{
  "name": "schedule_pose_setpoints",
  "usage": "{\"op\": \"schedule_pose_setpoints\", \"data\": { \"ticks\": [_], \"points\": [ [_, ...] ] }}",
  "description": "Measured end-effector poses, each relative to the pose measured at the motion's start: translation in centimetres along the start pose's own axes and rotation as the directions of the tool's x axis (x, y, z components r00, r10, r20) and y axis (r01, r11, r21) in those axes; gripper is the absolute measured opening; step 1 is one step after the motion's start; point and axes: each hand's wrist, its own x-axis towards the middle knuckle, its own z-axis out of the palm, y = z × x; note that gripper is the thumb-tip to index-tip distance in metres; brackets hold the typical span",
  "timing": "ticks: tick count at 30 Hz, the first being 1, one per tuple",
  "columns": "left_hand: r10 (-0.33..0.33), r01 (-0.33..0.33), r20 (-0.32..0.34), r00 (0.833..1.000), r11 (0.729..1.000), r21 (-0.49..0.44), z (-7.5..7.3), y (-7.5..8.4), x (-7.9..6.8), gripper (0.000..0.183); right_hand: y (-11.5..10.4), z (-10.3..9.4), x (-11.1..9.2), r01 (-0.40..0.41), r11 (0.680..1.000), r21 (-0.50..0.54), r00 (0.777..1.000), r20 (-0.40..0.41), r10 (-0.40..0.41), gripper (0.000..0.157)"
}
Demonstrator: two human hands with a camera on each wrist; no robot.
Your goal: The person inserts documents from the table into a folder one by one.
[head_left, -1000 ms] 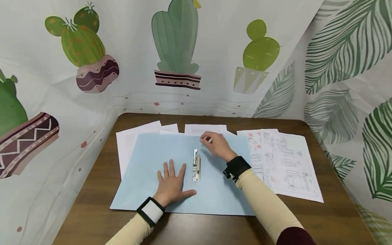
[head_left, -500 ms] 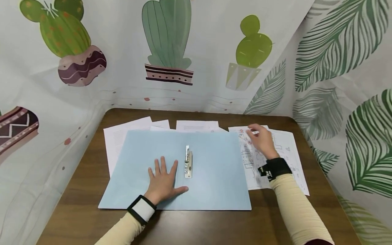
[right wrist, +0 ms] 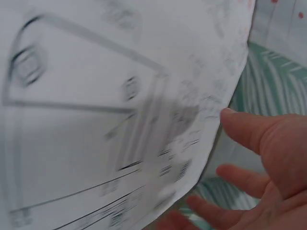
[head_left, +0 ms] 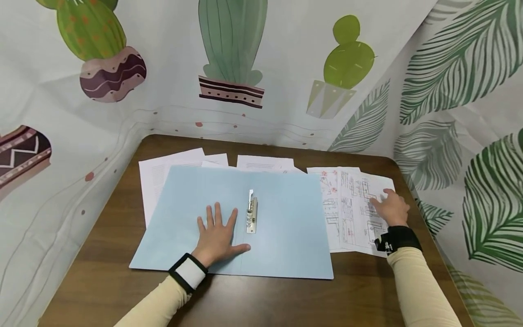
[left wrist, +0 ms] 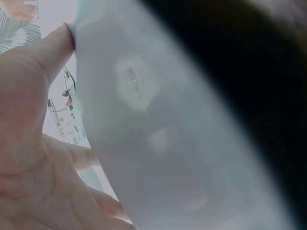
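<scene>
The blue folder point(head_left: 286, 227) is hiding parts of the printed sheets point(head_left: 163, 175) beneath it; their text is looking too small for me to read. The right hand point(head_left: 392, 208) is covering part of a drawing sheet point(head_left: 369, 225), whose lines are blurring in the right-wrist view. The head view is cutting off a tall cactus print point(head_left: 233, 36) and both sleeves point(head_left: 153, 302).

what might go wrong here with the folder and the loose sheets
The drawings overlap, so the right hand might pick up two together. The folder also partly covers the drawings and the other papers, so pulling one out could crease it or drag its neighbours.
</scene>
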Motion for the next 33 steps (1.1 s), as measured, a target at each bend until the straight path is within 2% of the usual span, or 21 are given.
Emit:
{"op": "schedule_pose_setpoints", "data": {
  "ticks": [6,16,21,27,30,33],
  "points": [
    [-0.008,0.008,0.007,1.000,1.000,-0.009,0.0,0.0,0.0,0.110,1.3,0.1,-0.6,-0.116,0.993,-0.037,0.990,0.076,0.119,0.084],
    [-0.017,0.017,0.027,0.999,1.000,-0.008,0.1,-0.1,0.1,0.113,1.7,0.6,-0.5,-0.153,0.984,-0.086,0.987,0.040,0.157,0.084],
    [-0.019,0.019,0.018,1.000,1.000,-0.002,0.0,0.0,0.2,0.111,1.8,0.5,-0.5,-0.128,0.991,-0.035,0.991,-0.032,0.127,0.088],
    [-0.023,0.022,0.021,1.000,1.000,0.006,-0.1,0.0,0.2,0.111,2.5,0.5,-0.5,-0.065,0.993,0.096,0.987,-0.143,0.079,0.092],
    [-0.023,0.023,0.023,0.999,1.000,0.005,-0.2,0.1,0.1,0.111,3.0,0.3,-0.5,-0.052,0.986,0.157,0.977,-0.194,0.083,0.086],
    [-0.024,0.023,0.023,0.999,1.000,0.006,-0.1,0.1,0.1,0.111,3.4,0.0,-0.4,-0.061,0.984,0.167,0.969,-0.226,0.098,0.068]
  ]
}}
